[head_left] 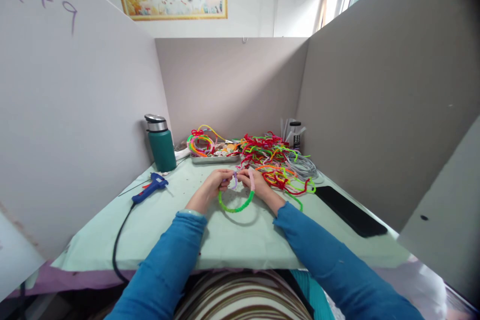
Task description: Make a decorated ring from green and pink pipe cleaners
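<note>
My left hand [214, 185] and my right hand [253, 182] meet over the middle of the pale green table cover [232, 235]. Both have their fingers pinched on a hoop wrapped in fuzzy wire [237, 206], green along its lower curve and pink near my right fingers. A short lilac fuzzy piece [234, 180] sits between the two hands at the top of the hoop. The hoop hangs a little above the table and casts a shadow below it. Blue sleeves cover both forearms.
A heap of coloured fuzzy wires [279, 162] lies behind my right hand. A metal tray [214, 158] holds more hoops. A green flask [161, 144] stands back left, a blue glue gun [152, 187] with black cord left, a black phone [350, 210] right. Grey partitions enclose the table.
</note>
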`<state>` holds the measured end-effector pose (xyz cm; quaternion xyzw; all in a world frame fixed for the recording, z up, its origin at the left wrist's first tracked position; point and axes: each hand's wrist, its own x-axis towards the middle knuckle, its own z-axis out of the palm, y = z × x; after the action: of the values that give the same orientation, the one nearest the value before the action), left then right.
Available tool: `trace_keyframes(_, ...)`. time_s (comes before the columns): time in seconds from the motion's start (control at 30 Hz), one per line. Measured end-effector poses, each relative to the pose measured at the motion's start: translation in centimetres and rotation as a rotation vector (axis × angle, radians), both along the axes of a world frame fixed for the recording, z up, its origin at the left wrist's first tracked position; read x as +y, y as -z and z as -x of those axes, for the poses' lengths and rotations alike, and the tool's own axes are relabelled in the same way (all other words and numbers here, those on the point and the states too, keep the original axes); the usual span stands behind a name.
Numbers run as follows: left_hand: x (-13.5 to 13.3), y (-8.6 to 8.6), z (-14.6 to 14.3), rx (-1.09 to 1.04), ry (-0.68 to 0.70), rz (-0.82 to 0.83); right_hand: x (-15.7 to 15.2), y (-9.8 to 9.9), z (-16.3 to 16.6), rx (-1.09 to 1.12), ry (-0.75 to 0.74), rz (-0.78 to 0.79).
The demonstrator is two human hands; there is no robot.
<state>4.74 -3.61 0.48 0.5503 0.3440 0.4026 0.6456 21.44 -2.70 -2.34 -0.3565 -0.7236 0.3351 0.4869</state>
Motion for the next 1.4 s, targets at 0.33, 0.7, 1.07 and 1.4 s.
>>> trace_keyframes(0.33,0.0,-0.2,-0.1,-0.007,-0.004,0.04,0.1,0.1,-0.1,-0.017,-0.007,-0.009)
trace_keyframes(0.7,-0.3,-0.3,-0.6,-0.021,0.008,0.051,0.3,0.4,0.1,-0.236,0.078,-0.18)
trace_keyframes(1.07,-0.1,0.6,-0.7,0.004,-0.001,-0.023,-0.1,0.3,0.1,-0.252,0.152,-0.134)
trace_keyframes(1.4,0.4,1.0,-0.7,-0.005,-0.019,-0.061,-0.2,0.1,0.4,-0.19,0.141,-0.116)
